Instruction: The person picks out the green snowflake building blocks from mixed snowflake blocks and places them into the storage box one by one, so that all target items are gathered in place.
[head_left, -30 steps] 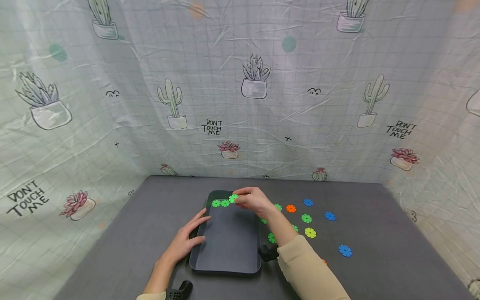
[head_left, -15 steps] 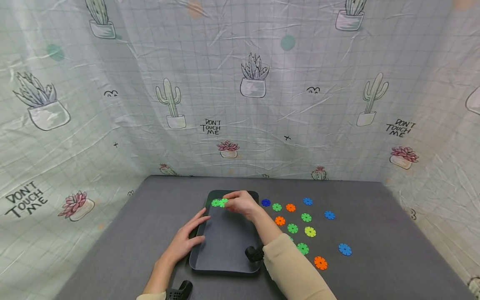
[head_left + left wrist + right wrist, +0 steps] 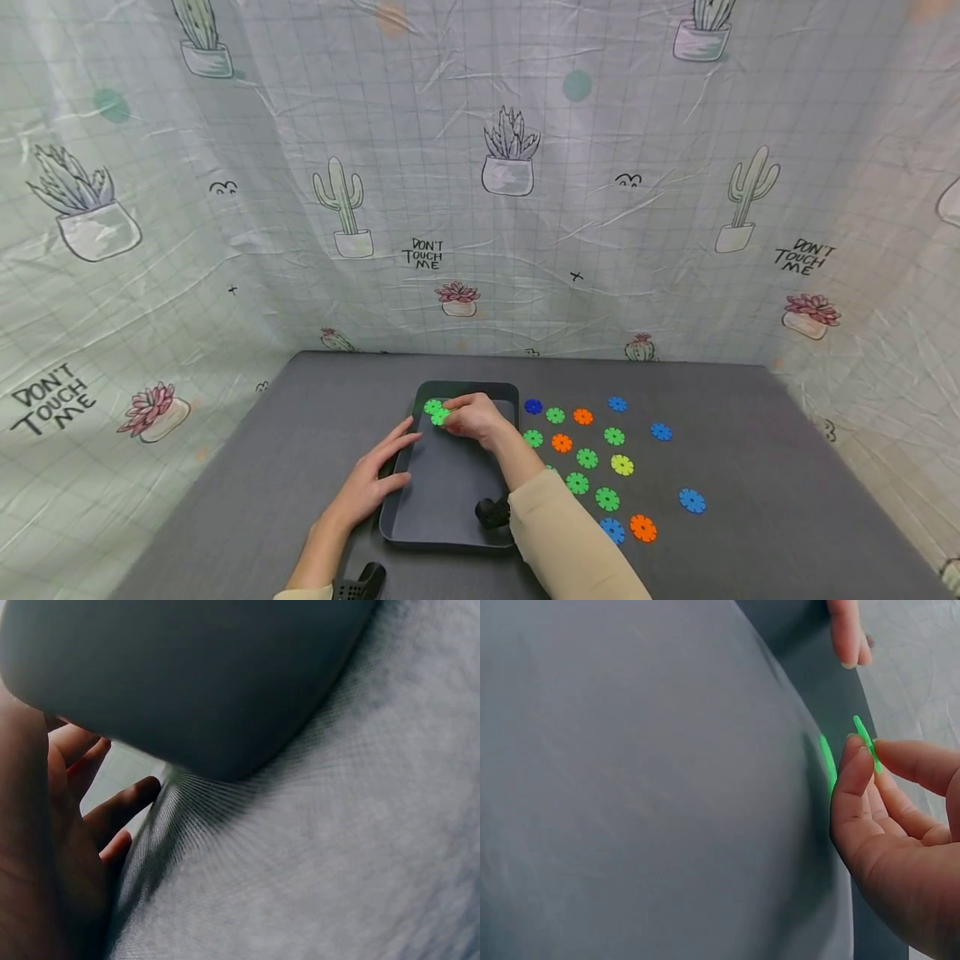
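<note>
One green disc [image 3: 439,417] is over the tray [image 3: 450,483], pinched by the right hand [image 3: 476,418]; the left hand [image 3: 367,481] rests spread at the tray's side. We think the disc is light and stiff, best pinched near its edge.

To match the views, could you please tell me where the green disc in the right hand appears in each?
Head: held green disc, lower centre.
Left wrist: not in view.
Right wrist: right of centre.
Shared landmark: left hand, cropped in the right wrist view.
</note>
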Motion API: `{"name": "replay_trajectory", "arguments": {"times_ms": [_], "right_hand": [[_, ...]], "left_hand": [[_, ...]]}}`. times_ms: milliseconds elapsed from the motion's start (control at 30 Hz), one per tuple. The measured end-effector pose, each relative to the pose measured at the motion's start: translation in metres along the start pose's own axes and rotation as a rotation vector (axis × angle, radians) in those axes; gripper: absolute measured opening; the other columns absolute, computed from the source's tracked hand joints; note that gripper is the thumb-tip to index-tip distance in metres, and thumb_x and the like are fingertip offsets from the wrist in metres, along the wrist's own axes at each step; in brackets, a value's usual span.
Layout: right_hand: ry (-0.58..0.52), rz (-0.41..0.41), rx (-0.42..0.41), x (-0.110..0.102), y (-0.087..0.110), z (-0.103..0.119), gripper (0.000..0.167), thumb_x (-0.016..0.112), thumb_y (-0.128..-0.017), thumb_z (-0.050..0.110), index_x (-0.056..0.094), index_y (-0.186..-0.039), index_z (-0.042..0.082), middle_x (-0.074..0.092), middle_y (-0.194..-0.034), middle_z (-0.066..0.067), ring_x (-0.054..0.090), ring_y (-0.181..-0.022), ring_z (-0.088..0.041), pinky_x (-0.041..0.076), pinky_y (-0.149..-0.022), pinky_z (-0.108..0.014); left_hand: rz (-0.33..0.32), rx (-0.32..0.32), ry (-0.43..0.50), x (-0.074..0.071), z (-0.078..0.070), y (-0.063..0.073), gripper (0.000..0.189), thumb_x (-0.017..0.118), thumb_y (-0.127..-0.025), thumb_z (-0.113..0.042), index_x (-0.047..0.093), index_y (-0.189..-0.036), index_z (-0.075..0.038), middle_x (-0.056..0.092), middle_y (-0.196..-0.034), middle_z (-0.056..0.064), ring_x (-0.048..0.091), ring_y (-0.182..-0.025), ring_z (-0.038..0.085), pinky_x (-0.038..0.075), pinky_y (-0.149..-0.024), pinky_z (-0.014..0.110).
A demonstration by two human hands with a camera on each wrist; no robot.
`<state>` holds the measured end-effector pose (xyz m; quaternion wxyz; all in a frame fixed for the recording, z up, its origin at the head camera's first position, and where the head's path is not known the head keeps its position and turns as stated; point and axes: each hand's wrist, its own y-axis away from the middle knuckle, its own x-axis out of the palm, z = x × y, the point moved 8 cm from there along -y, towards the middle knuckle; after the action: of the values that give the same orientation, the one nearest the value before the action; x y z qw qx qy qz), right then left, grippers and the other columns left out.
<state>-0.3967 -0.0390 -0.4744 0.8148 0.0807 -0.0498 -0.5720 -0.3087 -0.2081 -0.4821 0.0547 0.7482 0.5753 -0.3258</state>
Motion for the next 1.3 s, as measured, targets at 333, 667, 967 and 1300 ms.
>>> {"name": "replay_trajectory", "arguments": {"times_ms": [333,667,967,1300], "right_hand": [[0.001,-0.031,-0.005,0.008,-0.002,-0.002,0.037,0.066,-0.083,-0.012,0.066,-0.12,-0.013,0.066,-0.111,-0.018,0.063,-0.071,-0.012,0.057,-0.077,-0.033],[0.037,-0.084,-0.004,0.013,-0.003,-0.005,0.026,0.066,-0.088,-0.011,0.068,-0.113,-0.014,0.07,-0.094,-0.017,0.068,-0.072,-0.016,0.058,-0.071,-0.03],[-0.012,-0.068,0.03,0.009,0.0,-0.003,0.028,0.065,-0.09,-0.009,0.066,-0.117,-0.015,0.071,-0.097,-0.018,0.072,-0.077,-0.018,0.058,-0.074,-0.031],[-0.069,-0.035,0.064,0.01,0.005,-0.004,0.031,0.063,-0.093,-0.006,0.062,-0.122,-0.015,0.07,-0.104,-0.028,0.073,-0.093,-0.033,0.058,-0.077,-0.037]], "left_hand": [[0.002,-0.001,-0.004,0.001,0.001,0.0,0.058,0.066,-0.09,-0.007,0.054,-0.146,-0.008,0.029,-0.164,0.007,0.025,-0.148,0.036,0.023,-0.108,0.069],[-0.006,0.014,-0.013,0.0,0.0,0.001,0.057,0.066,-0.089,-0.007,0.055,-0.146,-0.008,0.03,-0.163,0.007,0.027,-0.147,0.037,0.025,-0.106,0.07],[-0.024,0.027,-0.024,-0.001,-0.003,-0.001,0.056,0.067,-0.09,-0.008,0.056,-0.144,-0.006,0.032,-0.162,0.009,0.028,-0.146,0.04,0.026,-0.105,0.071],[-0.012,0.024,-0.016,-0.001,-0.003,-0.001,0.057,0.068,-0.089,-0.008,0.056,-0.144,-0.007,0.032,-0.163,0.007,0.028,-0.147,0.037,0.026,-0.107,0.069]]}}
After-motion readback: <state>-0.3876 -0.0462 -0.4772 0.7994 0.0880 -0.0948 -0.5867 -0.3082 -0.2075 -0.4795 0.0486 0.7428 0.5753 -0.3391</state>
